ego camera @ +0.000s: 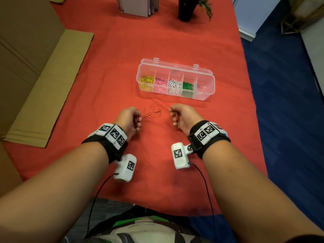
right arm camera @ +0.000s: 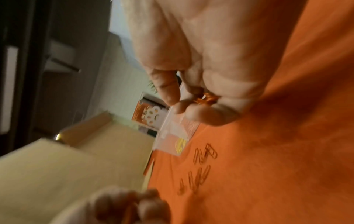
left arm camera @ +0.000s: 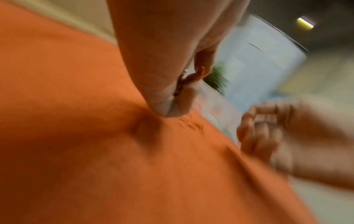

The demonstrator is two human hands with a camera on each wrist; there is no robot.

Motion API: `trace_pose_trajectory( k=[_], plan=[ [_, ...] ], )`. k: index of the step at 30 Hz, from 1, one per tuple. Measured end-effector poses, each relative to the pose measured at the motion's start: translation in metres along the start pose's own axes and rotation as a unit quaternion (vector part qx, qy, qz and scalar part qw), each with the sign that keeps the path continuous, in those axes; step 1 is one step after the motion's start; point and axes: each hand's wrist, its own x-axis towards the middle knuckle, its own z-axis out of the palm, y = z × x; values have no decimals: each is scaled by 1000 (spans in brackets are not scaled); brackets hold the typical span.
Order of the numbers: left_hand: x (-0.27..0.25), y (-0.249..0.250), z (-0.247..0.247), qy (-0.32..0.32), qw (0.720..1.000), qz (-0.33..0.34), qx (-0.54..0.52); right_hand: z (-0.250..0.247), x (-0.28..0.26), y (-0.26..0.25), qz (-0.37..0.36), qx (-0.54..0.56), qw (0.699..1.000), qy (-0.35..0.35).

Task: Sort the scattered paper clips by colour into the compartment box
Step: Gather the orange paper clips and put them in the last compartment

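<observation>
A clear compartment box (ego camera: pixel 208 81) lies open on the red cloth, holding yellow, pink, white and green clips in separate cells; its right cell holds only a red clip or two. Several red paper clips (ego camera: pixel 150 112) lie scattered on the cloth just in front of the box, also visible in the right wrist view as red paper clips (right arm camera: pixel 203 168). My left hand (ego camera: pixel 130 118) sits just left of the pile, fingers curled round some red clips (ego camera: pixel 135 120). My right hand (ego camera: pixel 182 116), to the right of the pile, grips a bunch of red clips (right arm camera: pixel 205 98) in its curled fingers.
Flattened cardboard (ego camera: pixel 50 88) lies along the left side of the cloth. A grey box (ego camera: pixel 138 6) and a dark plant pot (ego camera: pixel 186 9) stand at the far edge. The table's right edge drops to blue carpet (ego camera: pixel 280 102).
</observation>
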Motion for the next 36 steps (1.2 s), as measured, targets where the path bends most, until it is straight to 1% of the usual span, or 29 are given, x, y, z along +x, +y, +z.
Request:
trace_pose_trajectory(
  k=[1, 2, 3, 5, 6, 7, 8, 10, 11, 13, 15, 18, 21, 22, 23, 25, 26, 28, 29, 30, 31, 32, 33, 34, 35, 36],
  plan=[
    [-3, 3, -3, -11, 997, -26, -76, 5, 4, -2, -12, -118, 993, 21],
    [-5, 5, -5, -20, 993, -37, -111, 9, 9, -3, -34, -240, 969, 42],
    [-6, 8, -7, -22, 992, -38, -119, 14, 12, -4, -57, -335, 939, 59],
    [-1, 12, -9, 3, 996, -23, -89, 22, 16, -4, -77, -443, 888, 95],
    [4, 14, -10, 25, 998, -8, -53, 26, 19, -4, -77, -479, 868, 109],
    [9, 15, -12, 51, 998, 20, 10, 30, 19, -4, -77, -504, 852, 118],
    [13, 16, -14, 83, 989, 61, 102, 35, 20, -3, -81, -522, 839, 128],
    [21, 13, -17, 150, 941, 145, 268, 45, 25, -1, -90, -542, 822, 147],
    [22, 12, -16, 166, 912, 175, 332, 49, 26, 0, -99, -546, 818, 155],
    [25, 10, -15, 177, 864, 207, 424, 55, 31, 5, -118, -548, 812, 165],
    [31, 9, -17, 167, 837, 216, 475, 56, 32, 10, -136, -548, 810, 155],
    [38, 3, -19, 149, 811, 233, 515, 49, 30, 16, -145, -556, 809, 123],
    [39, -1, -17, 145, 805, 262, 512, 37, 26, 20, -157, -549, 816, 93],
    [38, -2, -17, 145, 806, 263, 510, 33, 25, 21, -158, -536, 825, 82],
    [39, -3, -16, 146, 805, 258, 514, 29, 24, 20, -157, -507, 844, 77],
    [38, -3, -15, 149, 799, 241, 530, 21, 23, 18, -150, -404, 899, 79],
    [36, -2, -14, 155, 806, 234, 521, 17, 22, 16, -143, -342, 925, 80],
    [32, 1, -12, 157, 836, 216, 480, 9, 18, 12, -101, -211, 970, 63],
    [29, 3, -10, 144, 865, 188, 442, 7, 15, 10, -76, -137, 987, 45],
    [27, 5, -9, 115, 897, 149, 400, 4, 11, 8, -54, -58, 997, 25],
    [24, 7, -8, 79, 934, 106, 331, 2, 7, 6, -36, 18, 999, 4],
    [19, 10, -7, 42, 970, 66, 229, 1, 4, 5, -22, 78, 997, -15],
    [13, 12, -6, 22, 993, 24, 112, 0, 2, 3, -11, 120, 992, -31],
    [9, 13, -7, 0, 1000, -15, 9, -1, 0, 3, -2, 142, 989, -40],
    [6, 13, -9, -33, 997, -32, -58, 0, -2, 3, 5, 144, 989, -44],
    [2, 14, -10, -61, 993, -37, -95, 3, -1, 4, 8, 127, 991, -40]
  ],
)
